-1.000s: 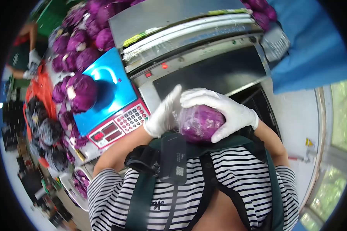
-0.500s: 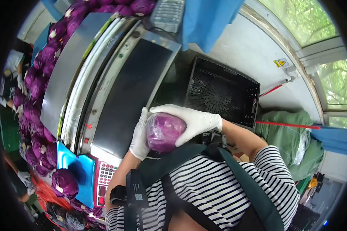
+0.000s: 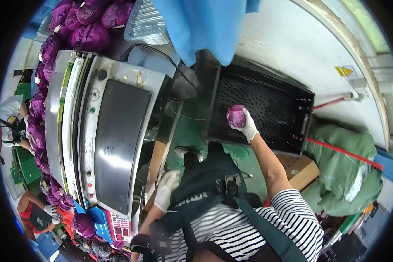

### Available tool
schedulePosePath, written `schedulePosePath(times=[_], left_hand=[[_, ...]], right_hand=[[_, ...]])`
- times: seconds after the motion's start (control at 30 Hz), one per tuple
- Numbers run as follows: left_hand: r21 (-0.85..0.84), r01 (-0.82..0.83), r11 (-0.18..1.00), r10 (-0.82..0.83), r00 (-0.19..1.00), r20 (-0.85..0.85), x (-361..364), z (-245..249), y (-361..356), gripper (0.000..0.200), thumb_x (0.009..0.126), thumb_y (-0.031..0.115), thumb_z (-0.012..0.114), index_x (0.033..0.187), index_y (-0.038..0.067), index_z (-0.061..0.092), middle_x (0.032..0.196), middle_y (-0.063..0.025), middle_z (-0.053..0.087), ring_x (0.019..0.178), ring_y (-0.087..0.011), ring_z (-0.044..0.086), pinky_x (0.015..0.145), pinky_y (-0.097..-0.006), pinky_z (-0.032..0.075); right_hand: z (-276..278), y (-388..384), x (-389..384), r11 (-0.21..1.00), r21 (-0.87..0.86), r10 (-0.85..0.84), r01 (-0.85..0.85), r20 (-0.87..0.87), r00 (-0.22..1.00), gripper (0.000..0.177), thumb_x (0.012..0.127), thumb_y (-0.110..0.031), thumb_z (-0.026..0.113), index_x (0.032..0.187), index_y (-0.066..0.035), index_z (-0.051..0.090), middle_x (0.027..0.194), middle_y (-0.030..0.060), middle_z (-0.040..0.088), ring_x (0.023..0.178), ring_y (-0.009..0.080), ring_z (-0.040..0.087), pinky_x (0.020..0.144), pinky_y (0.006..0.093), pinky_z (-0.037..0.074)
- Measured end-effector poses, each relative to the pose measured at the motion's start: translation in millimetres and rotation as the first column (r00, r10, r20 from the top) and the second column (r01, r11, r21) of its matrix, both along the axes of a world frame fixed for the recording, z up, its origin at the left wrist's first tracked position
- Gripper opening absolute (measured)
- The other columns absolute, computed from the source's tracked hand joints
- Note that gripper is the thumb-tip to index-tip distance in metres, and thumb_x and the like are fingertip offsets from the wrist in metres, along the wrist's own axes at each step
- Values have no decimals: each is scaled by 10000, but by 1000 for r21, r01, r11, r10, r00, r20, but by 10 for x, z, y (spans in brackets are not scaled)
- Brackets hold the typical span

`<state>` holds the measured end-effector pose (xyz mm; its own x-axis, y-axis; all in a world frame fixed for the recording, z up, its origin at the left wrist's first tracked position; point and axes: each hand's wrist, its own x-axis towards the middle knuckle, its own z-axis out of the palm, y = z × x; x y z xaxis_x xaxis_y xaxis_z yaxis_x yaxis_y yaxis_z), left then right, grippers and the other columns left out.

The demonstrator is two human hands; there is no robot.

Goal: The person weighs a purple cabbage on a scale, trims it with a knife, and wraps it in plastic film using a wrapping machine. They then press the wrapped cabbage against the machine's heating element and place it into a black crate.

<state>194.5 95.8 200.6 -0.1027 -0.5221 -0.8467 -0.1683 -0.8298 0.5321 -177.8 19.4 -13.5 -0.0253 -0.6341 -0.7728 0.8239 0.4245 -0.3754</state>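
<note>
My right hand (image 3: 250, 126), in a white glove, grips a purple cabbage (image 3: 236, 116) that looks wrapped in clear film. Arm outstretched, it holds the cabbage over the near left part of a black plastic crate (image 3: 260, 146). My left hand (image 3: 166, 191), also gloved in white, hangs near my body beside the wrapping machine (image 3: 122, 144). Its fingers are loosely extended and slightly blurred, with nothing visible in them.
A scale (image 3: 120, 225) with a keypad stands by the machine's near end, a loose cabbage (image 3: 84, 225) beside it. More cabbages (image 3: 91, 37) line the far left. Clear trays (image 3: 147, 24), a cardboard box (image 3: 299, 170) and green sacks (image 3: 343, 161) stand around. Other people's gloved hands show at left.
My right hand has carried the wrapped cabbage away from my body to over the crate. My left hand has let go of it and dropped lower. The view has shifted.
</note>
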Motion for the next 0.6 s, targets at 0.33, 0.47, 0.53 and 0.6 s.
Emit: schedulePosePath(times=[0.33, 0.47, 0.53, 0.6], left_hand=[[187, -284, 940, 215, 922, 322, 383, -126, 848, 382, 948, 360, 514, 1174, 61, 588, 1070, -51, 621, 978, -130, 567, 813, -252, 458], [133, -325, 936, 254, 888, 384, 516, -318, 1278, 428, 913, 389, 576, 1174, 50, 593, 1104, -71, 630, 1040, -165, 564, 874, -269, 448], [83, -408, 909, 343, 847, 407, 529, -205, 1389, 438, 907, 390, 585, 1181, 48, 591, 1121, -79, 630, 1063, -181, 561, 898, -285, 442], [81, -430, 899, 338, 800, 496, 604, -151, 1589, 455, 898, 381, 602, 1200, 41, 585, 1174, -101, 621, 1126, -207, 545, 958, -313, 419]], right_hand=[[-1562, -1183, -159, 981, 102, 177, -165, -124, 976, 289, 847, -440, 538, 961, -177, 574, 906, 55, 566, 851, 218, 536, 849, 471, 466], [-1815, -1427, -248, 988, 73, 151, -134, -339, 929, 458, 902, -491, 438, 1178, -156, 583, 1168, 25, 595, 1121, 196, 494, 934, 334, 391], [-835, -1416, 125, 996, -48, 53, -73, -329, 943, 543, 942, -434, 365, 1380, -117, 409, 1414, 43, 427, 1334, 237, 351, 1100, 382, 265], [-463, -1271, 118, 996, 66, 85, -64, -383, 920, 552, 953, -418, 344, 1418, -121, 351, 1474, 35, 346, 1382, 236, 275, 1130, 378, 225]])
